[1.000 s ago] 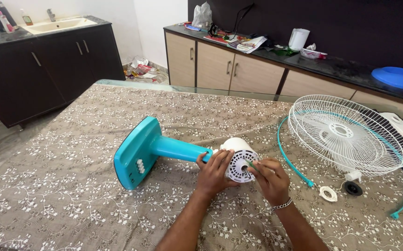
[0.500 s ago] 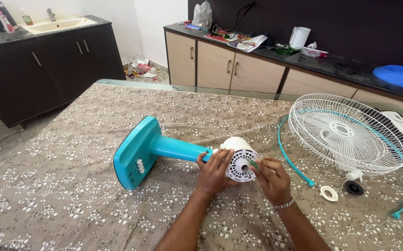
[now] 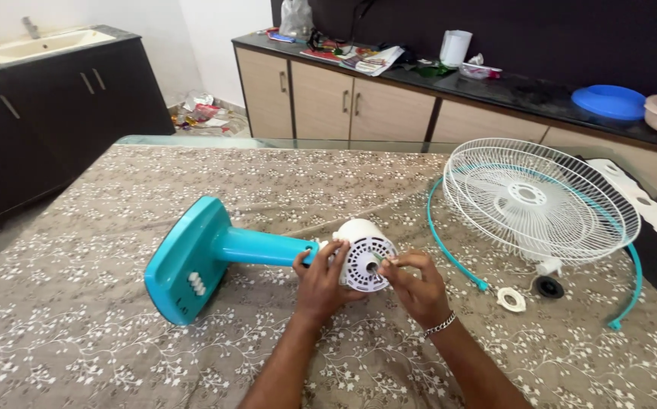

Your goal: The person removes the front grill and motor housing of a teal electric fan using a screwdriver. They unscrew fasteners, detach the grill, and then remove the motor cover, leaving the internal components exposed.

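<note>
Patterned tablecloth [image 3: 101, 341] shifted left, hands unmoved on motor housing [image 3: 365, 256].

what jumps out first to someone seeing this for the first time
A teal plastic fan stand lies on its side mid-table, ending in a white round motor housing. The left hand grips the housing while the right hand pinches something small and green at its front. To the right, a white wire fan guard rests on the floral brown tablecloth.

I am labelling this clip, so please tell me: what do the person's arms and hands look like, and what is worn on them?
Both forearms are bare, with no sleeves or gloves in view. The right hand has a silver chain bracelet at the wrist. The left hand wears nothing visible.
</note>
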